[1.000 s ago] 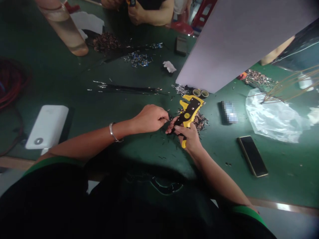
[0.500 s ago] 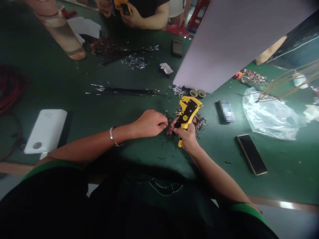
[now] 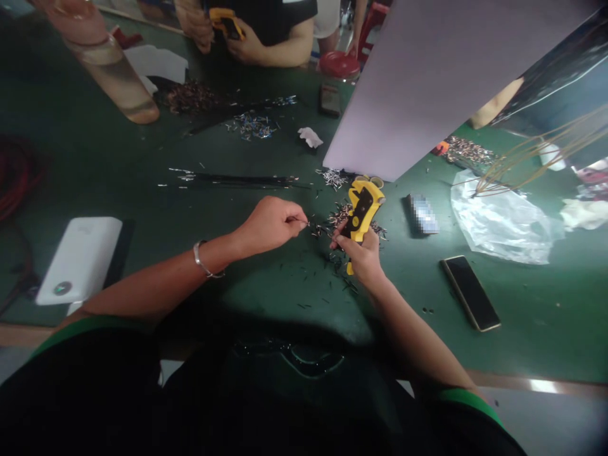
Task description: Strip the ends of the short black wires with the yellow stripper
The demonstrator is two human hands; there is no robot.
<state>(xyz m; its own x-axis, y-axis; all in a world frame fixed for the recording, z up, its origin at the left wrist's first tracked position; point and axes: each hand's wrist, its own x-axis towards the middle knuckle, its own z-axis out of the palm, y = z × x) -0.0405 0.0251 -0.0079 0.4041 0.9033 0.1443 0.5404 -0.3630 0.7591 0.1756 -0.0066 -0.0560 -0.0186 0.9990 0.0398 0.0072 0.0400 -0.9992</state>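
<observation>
My right hand (image 3: 367,258) is wrapped round a yellow and black wire stripper (image 3: 363,208), its jaws pointing away from me. At the left, my left hand (image 3: 275,221) is closed in a pinch, with what looks like a thin dark wire between thumb and forefinger. The two hands are a short gap apart. Under and beside the stripper lies a heap of short cut wire pieces (image 3: 340,214), partly hidden by the tool and hand. Farther back, a bundle of long black wires (image 3: 242,181) with bare ends lies crosswise. Small silvery pieces (image 3: 334,178) are heaped beyond the stripper.
A pale panel (image 3: 380,95) stands tilted at the back. To the right are a phone (image 3: 470,292), a small box (image 3: 422,214) and a plastic bag (image 3: 503,218). A white power bank (image 3: 80,259) and a bottle (image 3: 114,76) are left. Across the table, another person's hand holds a yellow tool (image 3: 228,24).
My left hand has drawn back to the left, away from the right hand, still pinched. The right hand keeps its hold on the wire stripper. The whole view has shifted slightly.
</observation>
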